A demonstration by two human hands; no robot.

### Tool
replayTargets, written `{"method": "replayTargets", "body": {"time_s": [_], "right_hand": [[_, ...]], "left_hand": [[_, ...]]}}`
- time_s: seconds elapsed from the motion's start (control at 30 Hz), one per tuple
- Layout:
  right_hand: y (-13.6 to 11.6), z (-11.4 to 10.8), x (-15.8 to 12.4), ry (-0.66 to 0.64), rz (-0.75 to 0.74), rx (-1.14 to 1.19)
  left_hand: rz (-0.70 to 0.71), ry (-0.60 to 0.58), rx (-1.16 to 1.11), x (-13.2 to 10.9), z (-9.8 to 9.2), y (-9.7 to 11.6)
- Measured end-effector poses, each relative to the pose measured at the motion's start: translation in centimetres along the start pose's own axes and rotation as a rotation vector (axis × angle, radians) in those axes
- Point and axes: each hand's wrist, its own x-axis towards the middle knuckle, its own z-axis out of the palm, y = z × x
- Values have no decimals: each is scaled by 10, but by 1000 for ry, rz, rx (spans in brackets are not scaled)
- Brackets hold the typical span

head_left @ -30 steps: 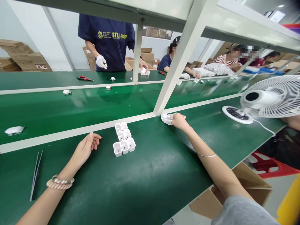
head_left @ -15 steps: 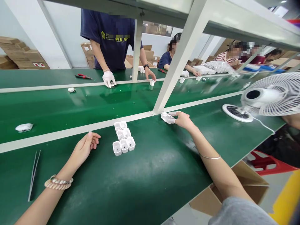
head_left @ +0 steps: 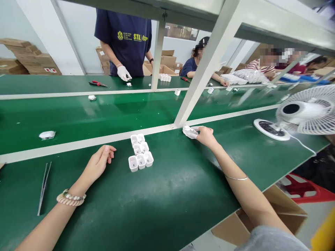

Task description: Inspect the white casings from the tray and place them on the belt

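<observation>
My left hand [head_left: 100,161] rests at the bench's inner edge, fingers loosely curled together, nothing visible in them. Right of it stand several small white square cups [head_left: 141,161], open side up, in three short rows; dark slot-like marks show in some floors. Farther right, by the foot of the slanted post, my right hand [head_left: 205,136] has white coverings on its fingertips. Those fingers close on a crumpled white piece [head_left: 188,131], whose kind I cannot make out. Metal tweezers [head_left: 44,189] lie left of my left forearm.
Beyond the pale rail [head_left: 110,139] runs a green belt [head_left: 117,116] carrying small white parts. A white fan [head_left: 295,109] stands at right, near a slanted post [head_left: 202,69]. A co-worker's gloved hand [head_left: 124,73] is across the belt. A cardboard box [head_left: 282,200] sits below my right arm.
The view has turned slightly left. Across the belt, a co-worker's bare hand has left a white cup, and the gloved hand has drawn back. My hands keep nearly the same poses.
</observation>
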Motion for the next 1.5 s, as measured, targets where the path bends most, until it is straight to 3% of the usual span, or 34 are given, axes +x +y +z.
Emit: {"method": "replayTargets", "body": {"time_s": [0.17,0.37,0.43,0.5,0.57,0.63,0.73,0.83,0.97,1.07,1.13,1.2,1.3,1.4,1.5], "right_hand": [[0,3,0,55,-30,9],[8,4,0,7,-50,-89],[5,-1,-7,121,-100,-93],[-6,-11,-16,381,-198,-60],[-28,-24,-24,637,-381,41],[-65,-35,-28,702,-598,167],[-142,-45,-24,490,-843,324],[-234,-44,-11,186,-955,373],[-358,-29,-4,-219,-890,126],[-437,-11,-10,-321,-796,-26],[-475,-2,-16,-351,-771,-31],[-499,2,-20,-359,-750,-5],[-511,0,-21,-355,-712,62],[-501,-7,-18,-351,-662,159],[-479,-16,-5,-335,-621,288]], "left_hand": [[84,-61,165,-9,1,7],[220,-201,391,-19,8,23],[243,-217,386,-21,15,28],[243,-210,353,-23,21,32],[228,-188,320,-23,27,33],[243,-180,293,-22,30,32],[277,-180,261,-20,30,29],[301,-172,257,-20,30,25],[345,-142,265,-19,32,21],[367,-129,252,-18,33,16],[377,-132,236,-17,32,14],[394,-141,215,-15,31,13],[431,-150,177,-15,28,14],[421,-148,151,-17,27,17],[320,-138,168,-19,26,18]]}}
